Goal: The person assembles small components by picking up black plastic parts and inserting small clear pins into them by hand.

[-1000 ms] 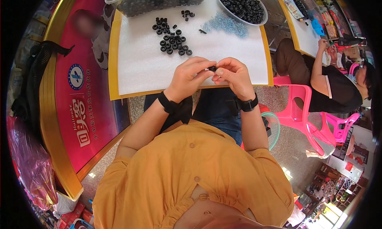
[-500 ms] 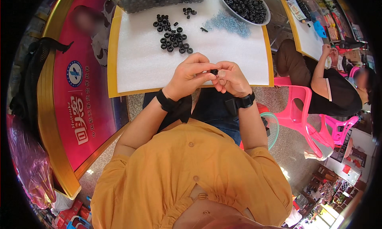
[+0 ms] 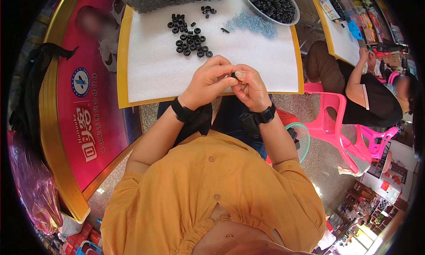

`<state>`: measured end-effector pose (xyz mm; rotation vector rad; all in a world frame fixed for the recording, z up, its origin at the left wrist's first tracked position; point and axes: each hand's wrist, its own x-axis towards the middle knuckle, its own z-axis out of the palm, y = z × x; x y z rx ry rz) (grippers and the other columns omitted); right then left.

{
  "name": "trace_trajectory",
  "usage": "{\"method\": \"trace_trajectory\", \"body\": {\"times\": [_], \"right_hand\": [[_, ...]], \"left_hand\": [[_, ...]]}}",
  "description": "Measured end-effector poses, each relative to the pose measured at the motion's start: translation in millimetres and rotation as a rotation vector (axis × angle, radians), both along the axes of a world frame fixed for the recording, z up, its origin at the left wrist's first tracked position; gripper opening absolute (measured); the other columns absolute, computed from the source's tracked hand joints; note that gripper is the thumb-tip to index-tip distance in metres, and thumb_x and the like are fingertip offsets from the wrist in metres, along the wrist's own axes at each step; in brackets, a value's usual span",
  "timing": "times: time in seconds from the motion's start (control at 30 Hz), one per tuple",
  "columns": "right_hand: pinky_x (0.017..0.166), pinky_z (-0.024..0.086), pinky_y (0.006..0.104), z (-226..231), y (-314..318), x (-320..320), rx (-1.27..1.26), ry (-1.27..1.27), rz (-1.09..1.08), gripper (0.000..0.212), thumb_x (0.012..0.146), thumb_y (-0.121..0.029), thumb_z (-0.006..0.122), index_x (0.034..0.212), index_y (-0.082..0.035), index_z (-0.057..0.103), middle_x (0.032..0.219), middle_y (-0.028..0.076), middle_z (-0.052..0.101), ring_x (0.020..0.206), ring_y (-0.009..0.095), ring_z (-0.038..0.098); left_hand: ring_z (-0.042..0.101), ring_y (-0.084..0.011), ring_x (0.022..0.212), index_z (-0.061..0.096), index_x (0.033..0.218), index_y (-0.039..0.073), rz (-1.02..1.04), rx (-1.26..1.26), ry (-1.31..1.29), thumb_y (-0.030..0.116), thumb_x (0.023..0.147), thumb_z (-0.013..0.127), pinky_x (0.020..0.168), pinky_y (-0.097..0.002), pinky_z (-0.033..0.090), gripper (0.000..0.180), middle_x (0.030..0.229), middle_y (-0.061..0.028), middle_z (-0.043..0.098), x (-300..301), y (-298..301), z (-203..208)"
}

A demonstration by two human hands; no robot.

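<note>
Over the near edge of a white foam-topped board (image 3: 155, 77), my hands meet at the fingertips. A small black ring-shaped part (image 3: 234, 75) is pinched between them, mostly covered by my fingers. My left hand (image 3: 209, 82) grips it from the left with thumb and forefinger. From the right, my right hand (image 3: 251, 89) closes on the same part, its thumb lying on top. Beyond my hands lies a loose group of black rings (image 3: 191, 44), with a smaller cluster (image 3: 207, 11) farther back. A pile of tiny clear bluish pieces (image 3: 252, 24) spreads to the right, beside one small black stick-like piece (image 3: 225, 31).
A clear box (image 3: 128, 2) of black parts stands at the far left, a round bowl (image 3: 297, 18) of black rings at the far right. Right of me are a green mesh basket (image 3: 305, 144), a pink chair (image 3: 327, 117) and another seated person (image 3: 376, 100).
Both hands have shifted slightly left. My right hand has turned, and its thumb now covers more of the black ring.
</note>
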<state>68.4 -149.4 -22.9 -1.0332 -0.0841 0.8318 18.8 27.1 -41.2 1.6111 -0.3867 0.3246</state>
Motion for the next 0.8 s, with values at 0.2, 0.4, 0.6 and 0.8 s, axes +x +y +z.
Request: {"method": "trace_trajectory", "body": {"times": [0.2,0.4,0.6,0.8], "right_hand": [[0.034,0.032,0.0172,-3.2,-3.3,8.4,0.085,0.084,0.077,0.028,0.096,-0.031,0.059,0.091,-0.003,0.059,0.068,0.004,0.058,0.045,0.006,0.048],[0.033,0.033,0.0169,-4.7,-3.0,9.2,0.114,0.142,0.058,0.029,0.097,-0.030,0.059,0.096,-0.001,0.058,0.069,0.007,0.059,0.046,0.007,0.050],[0.034,0.030,0.0157,-8.3,-1.8,8.8,0.098,0.043,0.082,0.030,0.097,-0.030,0.059,0.100,0.000,0.058,0.068,0.005,0.057,0.046,0.005,0.049],[0.034,0.026,0.0157,-4.5,6.8,2.9,0.150,0.072,0.038,0.031,0.098,-0.031,0.059,0.101,0.000,0.058,0.069,0.002,0.055,0.046,0.004,0.044]], "left_hand": [[0.052,-0.0117,0.082,0.070,0.115,0.003,0.035,0.032,0.001,0.011,0.090,0.070,0.070,-0.0241,0.042,0.027,0.098,-0.0036,0.057,0.1,-0.4,0.5],[0.053,-0.0165,0.086,0.069,0.116,0.003,0.047,0.054,-0.062,0.013,0.091,0.067,0.076,-0.0274,0.043,0.027,0.098,-0.0060,0.058,1.5,-0.8,0.7],[0.053,-0.0172,0.086,0.069,0.115,0.002,0.041,0.044,-0.071,0.015,0.092,0.067,0.076,-0.0276,0.043,0.027,0.098,-0.0065,0.058,2.2,-1.0,-0.6],[0.054,-0.0171,0.089,0.068,0.115,0.001,0.059,0.028,-0.032,0.017,0.093,0.066,0.078,-0.0272,0.043,0.027,0.101,-0.0065,0.058,0.9,0.5,-1.0]]}}
